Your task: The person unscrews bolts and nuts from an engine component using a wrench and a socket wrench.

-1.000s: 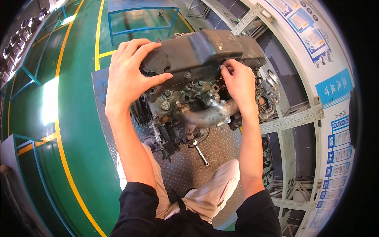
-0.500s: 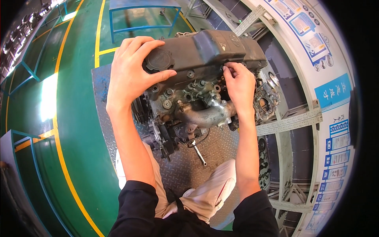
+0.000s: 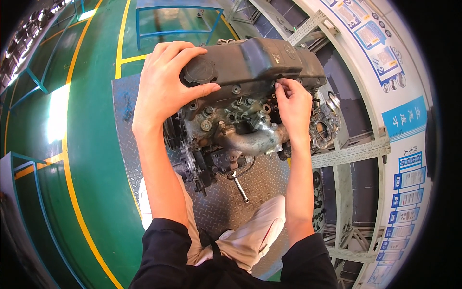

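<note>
A dark valve cover [image 3: 236, 60] lies along the top of an engine standing in front of me. My left hand [image 3: 161, 84] rests at the cover's left end, fingers and thumb spread wide around the round oil filler cap [image 3: 199, 71]. At the cover's near edge, right of the middle, my right hand [image 3: 294, 103] is closed in a pinch. Its own fingers hide whatever sits between thumb and fingertips. Below the cover, a curved metal pipe [image 3: 245, 140] runs between my forearms. Bolt heads such as this bolt [image 3: 236, 89] show along the cover's near edge.
A wrench [image 3: 240, 188] hangs or lies near the engine's lower front, above checkered metal plate [image 3: 216, 207]. Pale metal shelving [image 3: 346, 154] stands close on the right. A blue-framed table [image 3: 178, 6] is beyond the engine, and another blue frame [image 3: 36, 173] stands at left.
The view has shifted slightly. Both hands keep their places on the valve cover, with the left spread and the right pinching at the near edge.
</note>
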A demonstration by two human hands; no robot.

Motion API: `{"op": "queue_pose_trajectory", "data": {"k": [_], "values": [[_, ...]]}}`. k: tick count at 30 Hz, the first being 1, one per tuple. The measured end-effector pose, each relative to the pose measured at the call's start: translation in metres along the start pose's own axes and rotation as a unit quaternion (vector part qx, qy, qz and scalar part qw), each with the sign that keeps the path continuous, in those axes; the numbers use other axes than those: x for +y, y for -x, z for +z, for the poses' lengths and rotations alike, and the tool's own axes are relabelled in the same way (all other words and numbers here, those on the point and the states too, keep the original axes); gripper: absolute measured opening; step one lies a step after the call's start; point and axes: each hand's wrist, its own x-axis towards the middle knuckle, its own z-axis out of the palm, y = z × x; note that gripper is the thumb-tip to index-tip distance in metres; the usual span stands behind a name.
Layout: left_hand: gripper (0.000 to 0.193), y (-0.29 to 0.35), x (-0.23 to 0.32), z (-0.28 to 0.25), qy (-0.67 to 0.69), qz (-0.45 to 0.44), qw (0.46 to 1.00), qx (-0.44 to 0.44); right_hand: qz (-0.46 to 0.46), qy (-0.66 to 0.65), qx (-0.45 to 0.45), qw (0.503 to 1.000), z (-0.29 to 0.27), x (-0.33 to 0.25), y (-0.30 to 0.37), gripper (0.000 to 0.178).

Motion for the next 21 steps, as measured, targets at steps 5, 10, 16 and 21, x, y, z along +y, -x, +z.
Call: {"op": "queue_pose_trajectory", "data": {"k": [5,10,16,21], "values": [[0.053,0.0001,-0.0006,0.0002,0.001,-0.001,1.0,0.001,0.029,0.031,-0.013,0.999,0.0004,-0.0033,-0.0017,0.015],[0.052,0.001,-0.0009,0.0022,0.003,0.006,1.0,0.006,0.04,-0.008,-0.001,0.999,0.0007,-0.0034,0.0002,0.014],[0.052,0.0028,-0.0024,-0.0005,0.001,0.005,1.0,0.007,0.037,0.066,-0.005,0.997,0.0044,-0.0053,-0.0006,0.017],[0.052,0.0033,-0.002,0.0007,0.006,0.004,1.0,0.006,0.05,0.032,0.011,0.998,0.003,-0.0028,0.002,0.017]]}}
